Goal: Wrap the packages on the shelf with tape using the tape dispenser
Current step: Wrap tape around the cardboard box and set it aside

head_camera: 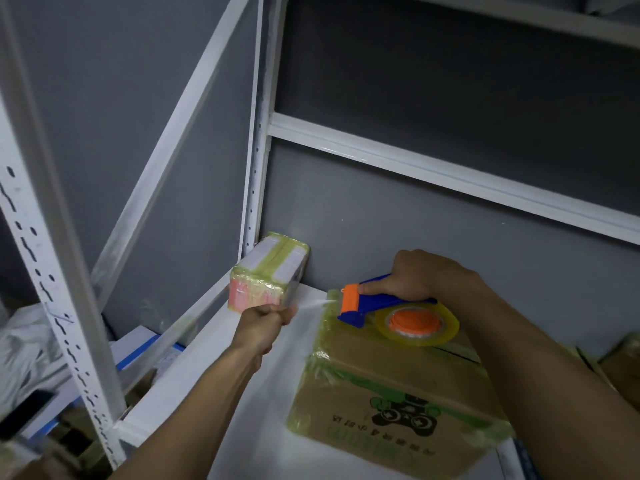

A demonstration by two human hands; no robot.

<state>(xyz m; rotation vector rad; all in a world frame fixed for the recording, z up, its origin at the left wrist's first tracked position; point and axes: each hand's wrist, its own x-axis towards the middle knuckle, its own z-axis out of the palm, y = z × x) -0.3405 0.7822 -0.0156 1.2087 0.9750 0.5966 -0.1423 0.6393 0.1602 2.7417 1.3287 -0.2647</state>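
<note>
A brown cardboard box (391,393) with a green and black print and yellowish tape along its edges sits on the white shelf (221,393). On its top rests a blue and orange tape dispenser (377,304) with a clear tape roll (415,323); my right hand (426,275) grips its handle. My left hand (266,320) pinches the free end of the tape strip (313,304), stretched left from the dispenser's blade. A smaller package (268,271), wrapped in tape, stands in the shelf's back left corner.
White metal uprights (52,271) and a diagonal brace frame the left side. A crossbar (450,174) runs above along the grey wall. Boxes and a plastic bag (20,348) lie lower left. More taped cardboard (620,362) shows at the right edge.
</note>
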